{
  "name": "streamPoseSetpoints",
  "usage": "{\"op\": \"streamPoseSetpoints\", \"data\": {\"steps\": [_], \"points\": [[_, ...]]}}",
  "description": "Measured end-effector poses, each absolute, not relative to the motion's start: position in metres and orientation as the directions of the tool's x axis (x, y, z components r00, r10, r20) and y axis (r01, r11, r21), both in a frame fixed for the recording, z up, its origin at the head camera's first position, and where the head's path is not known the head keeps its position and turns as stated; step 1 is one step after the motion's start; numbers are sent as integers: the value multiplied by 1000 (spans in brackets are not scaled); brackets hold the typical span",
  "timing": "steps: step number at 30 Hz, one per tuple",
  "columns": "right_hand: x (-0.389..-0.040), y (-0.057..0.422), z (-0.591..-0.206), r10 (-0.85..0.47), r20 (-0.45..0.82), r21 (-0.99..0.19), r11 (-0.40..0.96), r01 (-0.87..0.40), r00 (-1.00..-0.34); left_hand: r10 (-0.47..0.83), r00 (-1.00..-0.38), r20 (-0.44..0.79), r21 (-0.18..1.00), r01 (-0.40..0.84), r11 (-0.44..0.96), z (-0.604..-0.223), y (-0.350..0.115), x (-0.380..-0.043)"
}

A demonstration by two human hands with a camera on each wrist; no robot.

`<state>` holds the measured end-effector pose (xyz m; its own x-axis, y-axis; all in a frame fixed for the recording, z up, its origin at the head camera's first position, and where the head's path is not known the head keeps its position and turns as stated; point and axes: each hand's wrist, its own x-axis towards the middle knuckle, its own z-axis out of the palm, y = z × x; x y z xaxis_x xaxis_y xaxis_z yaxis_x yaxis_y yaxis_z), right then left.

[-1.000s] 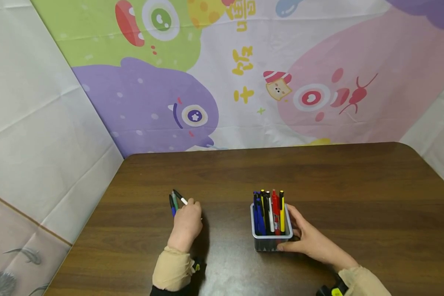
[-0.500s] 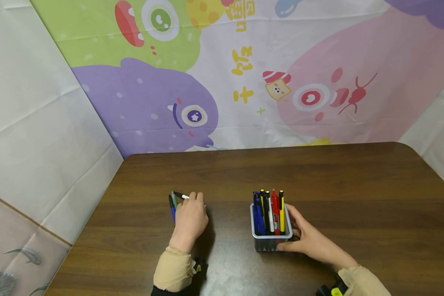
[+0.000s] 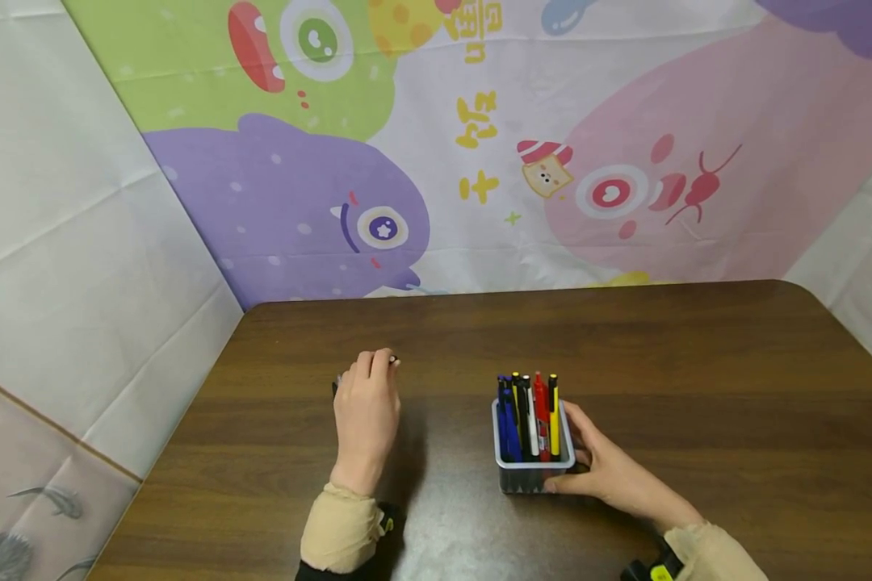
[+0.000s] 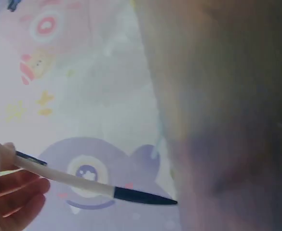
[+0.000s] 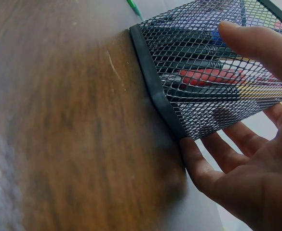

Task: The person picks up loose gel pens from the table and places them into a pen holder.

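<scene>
My left hand (image 3: 366, 415) is raised over the left part of the table. It pinches a white pen with a black grip end (image 4: 78, 182) between thumb and fingers; in the head view only a small end of this pen shows past the fingertips. My right hand (image 3: 603, 476) holds the side of a black mesh pen holder (image 3: 526, 480) with a pale rim, thumb on the near face and fingers along the right side. In it stand blue, black, white, red and yellow pens (image 3: 541, 420). The holder rests upright on the table.
Other pens (image 3: 336, 387) lie mostly hidden behind my left hand; a green pen (image 5: 134, 7) shows in the right wrist view beyond the holder. The brown wooden table (image 3: 450, 347) ends at a cartoon-printed cloth (image 3: 472, 242) at the back.
My left hand first shifts right, dragging the white pen away from the other pens, then rises with it and turns it. My right hand and the pen holder stay put.
</scene>
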<state>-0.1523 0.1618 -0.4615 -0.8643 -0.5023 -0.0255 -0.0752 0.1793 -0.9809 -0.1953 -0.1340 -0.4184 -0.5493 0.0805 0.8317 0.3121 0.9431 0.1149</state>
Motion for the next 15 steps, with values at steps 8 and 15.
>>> {"op": "streamPoseSetpoints", "data": {"steps": [8,15], "points": [[-152,162,-461,-498,-31,-977,200,-80,-867,-88,-609,788,436,451,778,-395,-123,-181],[-152,162,-460,-497,-30,-974,210,-86,-867,-194,-679,708,674,568,472,-372,-110,-165]]}}
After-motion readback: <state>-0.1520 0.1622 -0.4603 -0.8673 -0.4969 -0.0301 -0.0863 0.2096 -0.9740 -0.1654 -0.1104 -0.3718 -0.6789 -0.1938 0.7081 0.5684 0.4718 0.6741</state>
